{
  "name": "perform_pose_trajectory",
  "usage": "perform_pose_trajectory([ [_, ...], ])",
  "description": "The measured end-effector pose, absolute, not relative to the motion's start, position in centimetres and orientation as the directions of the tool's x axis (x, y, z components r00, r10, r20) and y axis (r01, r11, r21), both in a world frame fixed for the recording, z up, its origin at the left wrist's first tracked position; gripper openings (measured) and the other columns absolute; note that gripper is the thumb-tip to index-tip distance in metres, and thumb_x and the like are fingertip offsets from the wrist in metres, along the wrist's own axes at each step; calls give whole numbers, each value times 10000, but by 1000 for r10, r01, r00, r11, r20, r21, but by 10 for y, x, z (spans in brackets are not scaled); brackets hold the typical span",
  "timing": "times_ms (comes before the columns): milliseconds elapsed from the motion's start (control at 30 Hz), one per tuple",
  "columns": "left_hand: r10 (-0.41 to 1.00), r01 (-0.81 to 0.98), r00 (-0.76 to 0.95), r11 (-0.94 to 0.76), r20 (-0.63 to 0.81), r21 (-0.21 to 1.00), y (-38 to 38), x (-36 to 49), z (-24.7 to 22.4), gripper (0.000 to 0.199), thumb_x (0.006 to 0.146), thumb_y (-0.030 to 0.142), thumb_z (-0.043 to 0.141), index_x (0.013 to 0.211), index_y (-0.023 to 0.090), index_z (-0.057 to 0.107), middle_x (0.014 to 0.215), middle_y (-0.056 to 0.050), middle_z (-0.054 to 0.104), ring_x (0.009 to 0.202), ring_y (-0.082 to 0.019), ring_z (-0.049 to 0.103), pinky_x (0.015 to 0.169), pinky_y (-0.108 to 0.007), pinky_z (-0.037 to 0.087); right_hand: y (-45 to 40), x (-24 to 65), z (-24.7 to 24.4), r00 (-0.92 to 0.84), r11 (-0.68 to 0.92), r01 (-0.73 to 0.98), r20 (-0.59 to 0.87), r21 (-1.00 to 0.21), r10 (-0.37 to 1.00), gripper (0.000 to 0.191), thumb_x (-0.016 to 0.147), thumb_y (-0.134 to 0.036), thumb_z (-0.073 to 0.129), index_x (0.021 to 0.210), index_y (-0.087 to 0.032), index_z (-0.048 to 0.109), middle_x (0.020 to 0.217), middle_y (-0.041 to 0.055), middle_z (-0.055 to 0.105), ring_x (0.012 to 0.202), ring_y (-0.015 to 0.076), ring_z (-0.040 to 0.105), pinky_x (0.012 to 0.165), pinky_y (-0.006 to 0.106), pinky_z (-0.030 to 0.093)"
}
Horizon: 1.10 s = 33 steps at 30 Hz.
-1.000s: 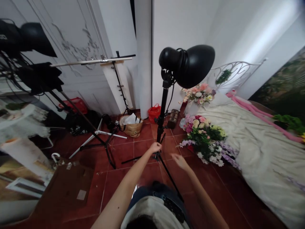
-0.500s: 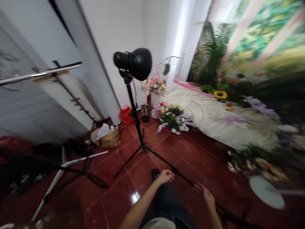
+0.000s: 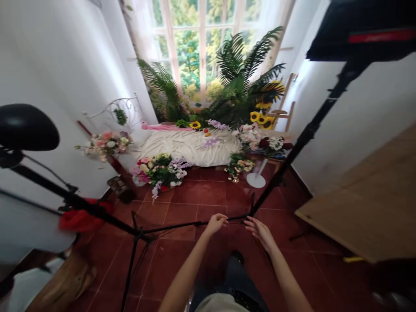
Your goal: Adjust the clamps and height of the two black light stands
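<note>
My left hand [image 3: 217, 223] hovers over the tiled floor, its fingers loosely bent and slightly apart, with nothing visible in them. To its right my right hand [image 3: 260, 231] is open, fingers stretched inward. Behind both hands, in the picture, run the thin black legs of two light stands; I cannot tell whether the fingers touch them. The left stand [image 3: 94, 211] carries a black lamp head [image 3: 27, 128]. The right stand [image 3: 307, 135] rises close by and bears a large black light [image 3: 367, 32], cut off by the picture's edge.
A low bed with a cream cloth [image 3: 191, 149] lies ahead under a garden-window backdrop. Flower bunches [image 3: 162, 171] and a white round base [image 3: 256, 180] stand before it. A wooden board [image 3: 367, 203] leans at right; a red bag [image 3: 84, 215] and a tan bag [image 3: 65, 281] are at left.
My view has swung right, so the lamp stand now sits at the left edge and the second stand shows at right. Both hands remain in front of me, without anything visible in them.
</note>
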<state>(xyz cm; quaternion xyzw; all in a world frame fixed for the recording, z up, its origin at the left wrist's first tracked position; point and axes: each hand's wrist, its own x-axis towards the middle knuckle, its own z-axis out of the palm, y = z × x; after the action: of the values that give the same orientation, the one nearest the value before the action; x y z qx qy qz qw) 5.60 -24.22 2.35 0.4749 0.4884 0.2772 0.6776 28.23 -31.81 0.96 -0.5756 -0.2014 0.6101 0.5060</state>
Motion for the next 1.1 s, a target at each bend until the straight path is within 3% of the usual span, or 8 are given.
perform_pose_trajectory([
  [100, 831, 138, 399, 363, -387, 922, -225, 88, 38, 138, 713, 226, 588, 773, 114, 642, 675, -42, 657, 566, -101, 590, 634, -249, 476, -305, 341, 35, 257, -213, -595, -434, -775, 863, 274, 822, -303, 535, 1068, -228, 629, 1073, 62, 687, 781, 122, 682, 517, 171, 485],
  [300, 800, 164, 475, 328, -366, 930, -194, 181, 58, 167, 714, 275, 622, 774, 120, 635, 651, -36, 647, 573, -107, 592, 627, -249, 475, -260, 442, 94, 288, 124, -874, -294, -471, 911, 280, 876, -181, 397, 1059, -183, 609, 1205, 62, 621, 1021, 114, 627, 755, 219, 548],
  [433, 762, 92, 577, 298, -294, 950, -179, 246, 67, 164, 721, 255, 608, 796, 111, 631, 716, -53, 655, 589, -98, 588, 626, -240, 464, -228, 478, 109, 218, 88, -935, -361, -345, 907, 249, 903, -183, 366, 1020, -128, 579, 1160, 137, 632, 1081, 168, 604, 779, 284, 566],
  [567, 757, 33, 623, 227, -198, 973, -156, 297, 73, 174, 715, 248, 625, 818, 109, 625, 749, -69, 646, 614, -111, 585, 634, -259, 465, -203, 495, 108, 172, 28, -954, -470, -298, 866, 203, 914, -156, 371, 919, -130, 573, 1008, 139, 682, 978, 166, 654, 729, 260, 581],
  [733, 890, -94, 451, -30, 70, 995, -116, 362, 86, 289, 714, 280, 666, 954, 142, 582, 918, -87, 641, 802, -139, 607, 796, -307, 474, -186, 504, 108, 117, -39, -965, -558, -260, 822, 155, 916, -158, 420, 922, -140, 574, 815, 64, 696, 715, 119, 692, 621, 194, 585],
  [833, 900, -190, 395, -119, 187, 974, -96, 401, 92, 357, 704, 288, 683, 1010, 157, 556, 1030, -96, 623, 943, -159, 592, 889, -328, 445, -183, 508, 111, 77, -56, -977, -588, -204, 805, 143, 911, -172, 443, 964, -119, 565, 792, 61, 688, 683, 119, 688, 601, 187, 584],
  [1000, 881, -163, 433, -133, 192, 978, -84, 438, 92, 294, 689, 334, 685, 913, 168, 591, 912, -55, 634, 854, -161, 591, 862, -330, 448, -183, 517, 117, 0, -92, -989, -619, -117, 786, 105, 902, -177, 458, 898, -115, 543, 790, 75, 672, 674, 122, 676, 582, 191, 579],
  [1100, 893, -161, 407, -137, 193, 977, -85, 445, 90, 298, 690, 363, 676, 897, 169, 584, 863, -43, 616, 764, -147, 582, 782, -305, 469, -181, 521, 117, 58, -97, -974, -644, -203, 763, 81, 878, -164, 485, 806, -150, 519, 765, 56, 657, 619, 106, 652, 518, 176, 555],
])
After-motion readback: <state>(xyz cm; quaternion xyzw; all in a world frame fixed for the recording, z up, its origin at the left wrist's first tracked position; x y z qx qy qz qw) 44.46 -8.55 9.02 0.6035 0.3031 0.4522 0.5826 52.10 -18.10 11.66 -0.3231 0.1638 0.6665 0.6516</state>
